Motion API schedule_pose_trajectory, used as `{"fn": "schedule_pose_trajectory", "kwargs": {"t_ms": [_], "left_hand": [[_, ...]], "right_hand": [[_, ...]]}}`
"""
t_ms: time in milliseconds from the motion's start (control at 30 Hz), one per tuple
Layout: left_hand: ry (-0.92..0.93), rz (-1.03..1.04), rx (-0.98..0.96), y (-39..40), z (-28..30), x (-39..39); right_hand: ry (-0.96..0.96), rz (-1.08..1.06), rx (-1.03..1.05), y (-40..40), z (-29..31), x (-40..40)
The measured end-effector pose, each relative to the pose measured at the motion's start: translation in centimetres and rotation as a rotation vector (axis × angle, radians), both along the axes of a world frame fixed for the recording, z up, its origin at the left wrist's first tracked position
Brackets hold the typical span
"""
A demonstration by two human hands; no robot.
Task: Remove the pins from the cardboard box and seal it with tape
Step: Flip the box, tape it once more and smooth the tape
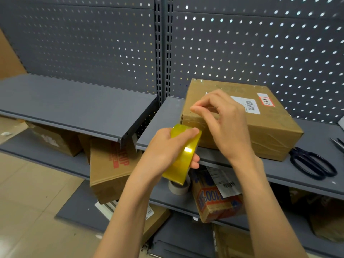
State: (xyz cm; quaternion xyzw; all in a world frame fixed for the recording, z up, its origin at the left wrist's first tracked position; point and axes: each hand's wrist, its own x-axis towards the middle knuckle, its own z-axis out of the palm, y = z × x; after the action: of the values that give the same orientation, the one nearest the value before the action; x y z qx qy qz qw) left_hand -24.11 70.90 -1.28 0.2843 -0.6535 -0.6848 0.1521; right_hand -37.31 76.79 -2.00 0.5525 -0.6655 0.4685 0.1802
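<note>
Head view: cardboard box (260,127) sits on the right grey shelf (307,175), closed, flaps down, already criss-crossed with clear tape on the front and side. White barcode label (247,106) and a red-bordered sticker (265,101) on top.

Left hand (167,149) grips a yellowish roll of packing tape (183,155), thumb over the top edge, fingers curled under, roll held just in front of the box's near-left corner.

Right hand (223,120) is over the box's left top edge, thumb and forefinger pinched together on the free end of the clear tape strip (193,121), which runs from the roll up across the box corner. Other fingers loosely curled.

Black-handled scissors (312,164) lie on the same shelf, right of the box, not touching it. Smaller white tape roll (179,187) on the shelf below, under the left hand. More cartons on the lower shelves. No pins discernible on the box.
</note>
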Motion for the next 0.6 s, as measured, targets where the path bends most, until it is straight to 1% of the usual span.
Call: {"fn": "schedule_pose_trajectory", "kwargs": {"t_ms": [167,300,400,467,600], "left_hand": [[0.002,-0.035,0.018,-0.1,0.3,0.4],[0.04,-0.096,0.062,0.0,0.5,1.0],[0.079,-0.137,0.115,0.0,0.2,1.0],[0.096,-0.151,0.152,-0.1,0.1,0.9],[0.118,-0.194,0.179,0.0,0.0,1.1]], "right_hand": [[0.06,0.033,-0.04,0.2,2.1,0.1],[-0.044,0.092,0.011,-0.8,2.4,-0.9],[-0.164,0.131,0.125,-1.8,2.0,-1.6],[-0.176,0.123,0.172,-2.2,2.1,-2.0],[-0.206,0.076,0.189,-2.2,2.1,-3.0]]}}
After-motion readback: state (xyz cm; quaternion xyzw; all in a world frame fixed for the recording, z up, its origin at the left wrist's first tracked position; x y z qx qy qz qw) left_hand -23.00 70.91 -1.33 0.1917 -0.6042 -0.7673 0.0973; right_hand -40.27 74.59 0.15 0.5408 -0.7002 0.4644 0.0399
